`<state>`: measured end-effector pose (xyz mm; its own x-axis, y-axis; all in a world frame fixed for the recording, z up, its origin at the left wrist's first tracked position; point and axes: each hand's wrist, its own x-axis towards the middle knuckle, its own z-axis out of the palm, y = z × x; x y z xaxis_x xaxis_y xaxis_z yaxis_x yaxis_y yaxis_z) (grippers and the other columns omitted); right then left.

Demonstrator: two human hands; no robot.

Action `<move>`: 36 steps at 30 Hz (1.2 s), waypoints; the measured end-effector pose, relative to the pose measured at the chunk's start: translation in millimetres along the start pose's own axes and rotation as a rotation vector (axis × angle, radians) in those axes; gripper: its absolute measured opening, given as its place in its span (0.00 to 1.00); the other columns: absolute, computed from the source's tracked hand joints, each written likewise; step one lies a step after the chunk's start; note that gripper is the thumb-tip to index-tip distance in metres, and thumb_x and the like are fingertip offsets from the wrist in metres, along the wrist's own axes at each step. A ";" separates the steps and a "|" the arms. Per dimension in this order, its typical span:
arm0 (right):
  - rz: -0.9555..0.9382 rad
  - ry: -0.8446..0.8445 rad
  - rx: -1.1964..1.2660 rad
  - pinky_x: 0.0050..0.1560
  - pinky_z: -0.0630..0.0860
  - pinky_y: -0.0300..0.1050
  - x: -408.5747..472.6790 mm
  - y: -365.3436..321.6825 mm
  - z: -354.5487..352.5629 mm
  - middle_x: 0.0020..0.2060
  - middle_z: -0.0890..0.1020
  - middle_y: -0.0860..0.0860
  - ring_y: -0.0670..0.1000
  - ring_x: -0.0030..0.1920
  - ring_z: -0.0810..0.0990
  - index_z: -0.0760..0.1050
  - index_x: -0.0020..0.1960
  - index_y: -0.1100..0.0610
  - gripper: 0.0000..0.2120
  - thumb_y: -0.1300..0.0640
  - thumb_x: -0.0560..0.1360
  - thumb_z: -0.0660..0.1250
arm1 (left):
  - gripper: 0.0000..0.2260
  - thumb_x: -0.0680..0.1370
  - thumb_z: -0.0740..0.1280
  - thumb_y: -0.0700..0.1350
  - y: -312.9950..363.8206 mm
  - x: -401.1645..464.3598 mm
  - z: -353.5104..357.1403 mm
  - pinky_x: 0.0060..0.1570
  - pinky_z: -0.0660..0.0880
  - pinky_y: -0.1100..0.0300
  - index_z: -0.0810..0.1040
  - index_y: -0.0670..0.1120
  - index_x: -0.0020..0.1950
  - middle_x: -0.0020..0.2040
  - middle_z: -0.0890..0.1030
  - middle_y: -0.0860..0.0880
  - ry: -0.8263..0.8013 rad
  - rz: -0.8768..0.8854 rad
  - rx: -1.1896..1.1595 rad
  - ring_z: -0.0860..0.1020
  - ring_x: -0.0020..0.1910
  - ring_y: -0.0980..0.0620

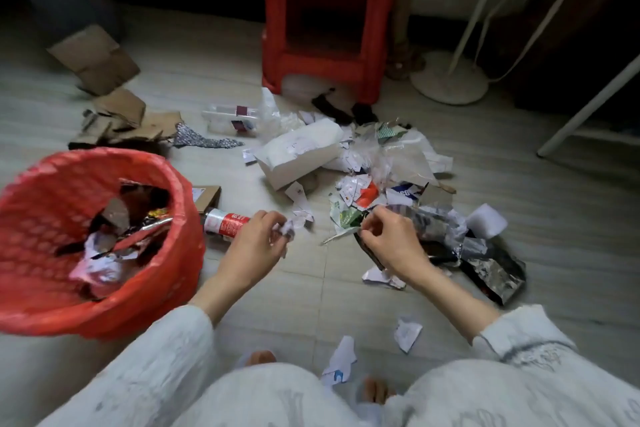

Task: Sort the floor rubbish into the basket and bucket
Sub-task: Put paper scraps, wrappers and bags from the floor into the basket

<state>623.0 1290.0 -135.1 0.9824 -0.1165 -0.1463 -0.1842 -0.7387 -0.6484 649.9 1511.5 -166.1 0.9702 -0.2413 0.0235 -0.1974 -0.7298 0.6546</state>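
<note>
Crouching over the grey tiled floor (311, 288), the person has both hands out low in front of the knees, and what matters next is which way the red mesh plastic basket lined with a red bag (52, 302) lies from them: it sits off to the left, its rim just beside the left forearm and well apart from the right. The left hand (258, 239) has its fingers curled round a small crumpled wad of white paper (287, 229), so it is the nearer one and, I would judge, has only a short swing leftward to drop the wad in with the scraps already there. The right hand (389, 241) pinches a thin strip of green-and-white torn wrapper (341, 230) at the near edge of the heap of torn paper, clear film and foil rubbish (374, 163), which spreads ahead and to the right; the strip's long axis runs left and slightly toward the person from the fingers. A red-labelled white plastic bottle (225, 224) lies on its side between the basket and the left hand, its long axis pointing roughly left to right, partly behind that hand. I can make out no bucket from here.
</note>
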 end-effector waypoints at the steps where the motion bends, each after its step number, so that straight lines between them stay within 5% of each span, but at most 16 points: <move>1: -0.037 0.009 0.013 0.37 0.67 0.35 -0.2 -15.6 -7.4 0.36 0.77 0.49 0.46 0.38 0.73 0.76 0.42 0.59 0.02 0.64 0.72 0.67 | 0.03 0.75 0.67 0.41 2.5 -1.3 -14.1 0.42 0.69 0.57 0.77 0.44 0.47 0.43 0.73 0.49 0.046 0.011 -0.010 0.75 0.42 0.49; 7: -0.316 0.024 -0.010 0.38 0.67 0.35 13.2 -109.0 -31.8 0.35 0.78 0.50 0.49 0.38 0.75 0.76 0.41 0.61 0.01 0.66 0.71 0.68 | 0.06 0.73 0.69 0.39 5.0 -8.3 -93.0 0.46 0.67 0.58 0.78 0.41 0.49 0.45 0.78 0.43 0.341 0.043 0.055 0.75 0.45 0.44; 11: -0.525 0.005 -0.008 0.41 0.73 0.40 17.2 -180.1 -32.4 0.37 0.81 0.55 0.50 0.38 0.76 0.76 0.41 0.63 0.01 0.67 0.71 0.68 | 0.08 0.72 0.69 0.40 -20.6 -19.5 -150.3 0.49 0.70 0.50 0.79 0.42 0.50 0.47 0.79 0.41 0.504 -0.117 0.131 0.75 0.48 0.41; 14: -0.676 -0.030 -0.016 0.37 0.72 0.38 16.0 -225.3 -14.1 0.35 0.79 0.54 0.50 0.36 0.74 0.76 0.41 0.64 0.02 0.68 0.71 0.68 | 0.08 0.72 0.70 0.40 -44.6 -37.0 -179.1 0.48 0.70 0.54 0.80 0.42 0.51 0.47 0.78 0.40 0.553 -0.275 0.103 0.76 0.48 0.40; 17: -0.828 -0.099 -0.093 0.31 0.63 0.35 12.2 -259.9 17.2 0.33 0.73 0.51 0.50 0.34 0.70 0.73 0.37 0.61 0.07 0.71 0.69 0.65 | 0.13 0.70 0.73 0.41 -68.0 -54.9 -194.7 0.51 0.69 0.56 0.79 0.42 0.54 0.49 0.77 0.39 0.468 -0.400 0.064 0.77 0.49 0.41; 20: -0.917 -0.197 -0.153 0.37 0.62 0.40 9.4 -279.2 50.7 0.34 0.73 0.52 0.51 0.36 0.69 0.68 0.36 0.57 0.11 0.72 0.69 0.61 | 0.20 0.69 0.75 0.45 -89.1 -69.1 -206.9 0.57 0.72 0.54 0.78 0.47 0.60 0.55 0.78 0.41 0.337 -0.466 0.055 0.77 0.53 0.43; 25: -0.982 -0.383 -0.249 0.39 0.63 0.40 9.6 -284.3 101.5 0.42 0.78 0.58 0.54 0.41 0.72 0.73 0.42 0.63 0.03 0.69 0.70 0.62 | 0.17 0.75 0.64 0.35 -104.0 -77.7 -231.4 0.50 0.69 0.63 0.76 0.48 0.62 0.57 0.77 0.48 0.464 -0.385 0.012 0.78 0.46 0.51; 31: -0.981 -0.587 -0.343 0.49 0.66 0.45 8.2 -266.2 133.0 0.50 0.75 0.58 0.57 0.52 0.73 0.72 0.51 0.63 0.09 0.62 0.73 0.66 | 0.29 0.74 0.60 0.30 -125.1 -74.9 -229.5 0.67 0.59 0.63 0.67 0.57 0.68 0.71 0.66 0.46 0.144 -0.259 0.064 0.63 0.71 0.50; 36: -0.947 -0.718 -0.336 0.52 0.71 0.43 14.6 -255.0 144.9 0.52 0.79 0.56 0.55 0.53 0.76 0.75 0.57 0.60 0.15 0.56 0.72 0.69 | 0.23 0.76 0.56 0.31 -134.4 -75.4 -205.2 0.69 0.58 0.62 0.71 0.50 0.67 0.72 0.63 0.46 0.070 -0.336 0.062 0.61 0.73 0.50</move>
<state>679.6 1572.8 -80.2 0.4633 0.8698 -0.1696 0.7119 -0.4793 -0.5133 632.3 1759.1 -100.8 0.9893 0.0614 -0.1325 0.1283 -0.7991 0.5873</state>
